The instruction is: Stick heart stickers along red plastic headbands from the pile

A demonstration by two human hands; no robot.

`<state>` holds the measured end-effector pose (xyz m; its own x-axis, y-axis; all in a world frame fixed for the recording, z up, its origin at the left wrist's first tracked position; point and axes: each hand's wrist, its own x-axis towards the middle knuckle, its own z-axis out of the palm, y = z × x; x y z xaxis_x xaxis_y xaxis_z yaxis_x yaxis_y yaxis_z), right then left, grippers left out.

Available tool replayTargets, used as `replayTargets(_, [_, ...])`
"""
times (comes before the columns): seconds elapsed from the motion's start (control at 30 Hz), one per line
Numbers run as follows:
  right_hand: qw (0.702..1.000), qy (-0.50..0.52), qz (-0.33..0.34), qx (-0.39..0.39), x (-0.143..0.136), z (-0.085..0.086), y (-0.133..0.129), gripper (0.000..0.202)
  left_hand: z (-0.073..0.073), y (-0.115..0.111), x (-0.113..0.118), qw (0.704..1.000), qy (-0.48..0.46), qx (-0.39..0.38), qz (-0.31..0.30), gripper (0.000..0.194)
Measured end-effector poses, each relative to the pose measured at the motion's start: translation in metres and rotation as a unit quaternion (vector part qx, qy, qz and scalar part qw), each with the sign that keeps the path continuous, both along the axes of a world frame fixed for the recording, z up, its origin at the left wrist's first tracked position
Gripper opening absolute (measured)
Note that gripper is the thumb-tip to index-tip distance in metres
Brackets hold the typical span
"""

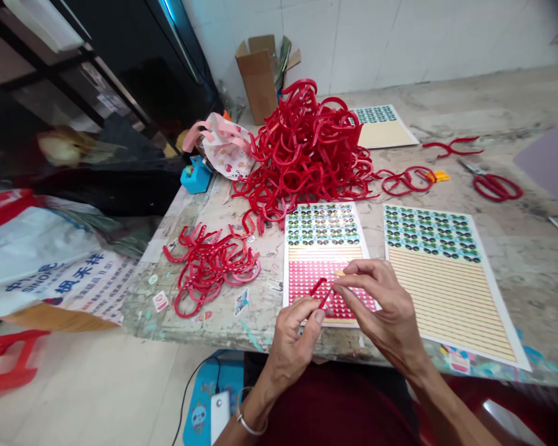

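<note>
My left hand [295, 337] is closed around a thin red curved strip [318, 287], held just above a sticker sheet [325, 253]. That sheet has rows of green and blue prints at the top, yellowish lines in the middle and small pale shapes on red below. Close to the strip, my right hand [388, 310] has its thumb and forefinger pinched together; what lies between them is too small to make out. Left of the hands is a small heap of red curved strips [214, 269], many with pale dots. Behind the sheet rises a large tangled pile of red curved strips [307, 148].
A second sticker sheet [451, 297] lies to the right, and a third [390, 133] farther back. Red-handled scissors [497, 186] rest at the right. A blue tape dispenser [196, 176], a pink-white bag [225, 148] and a cardboard box [256, 83] stand at the back left.
</note>
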<state>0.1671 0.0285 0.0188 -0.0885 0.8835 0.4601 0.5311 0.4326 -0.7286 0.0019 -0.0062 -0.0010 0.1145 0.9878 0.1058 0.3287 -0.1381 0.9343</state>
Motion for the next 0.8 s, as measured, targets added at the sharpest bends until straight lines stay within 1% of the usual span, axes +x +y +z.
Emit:
replayTargets(0.13, [0.999, -0.046, -0.008, 0.013, -0.001, -0.001, -0.001, 0.008, 0.002, 0.001, 0.004, 1.0, -0.009, 0.022, 0.001, 0.017])
replayTargets(0.23, [0.996, -0.074, -0.02, 0.039, -0.001, 0.0, -0.004, 0.011, 0.002, 0.002, 0.008, 0.998, 0.003, 0.059, -0.004, 0.014])
replayTargets(0.33, [0.994, -0.087, -0.029, 0.061, -0.001, 0.002, -0.007, 0.014, 0.001, 0.004, 0.009, 0.997, 0.016, 0.074, -0.018, 0.014])
replayTargets(0.47, [0.992, -0.093, -0.034, 0.08, -0.001, 0.006, -0.01, 0.016, 0.001, 0.006, 0.009, 0.997, 0.013, 0.069, -0.031, 0.017])
replayTargets(0.6, [0.992, -0.088, -0.037, 0.088, -0.003, 0.009, -0.012, 0.019, 0.003, 0.008, 0.01, 0.998, 0.01, 0.045, -0.032, 0.021])
replayTargets(0.73, [0.991, -0.076, -0.042, 0.102, -0.005, 0.008, -0.014, 0.021, 0.003, 0.011, 0.011, 0.999, -0.009, 0.028, -0.036, 0.022])
replayTargets(0.8, [0.993, -0.065, -0.044, 0.091, -0.004, 0.007, -0.012, 0.019, 0.003, 0.011, 0.011, 0.999, -0.013, 0.018, -0.035, 0.023])
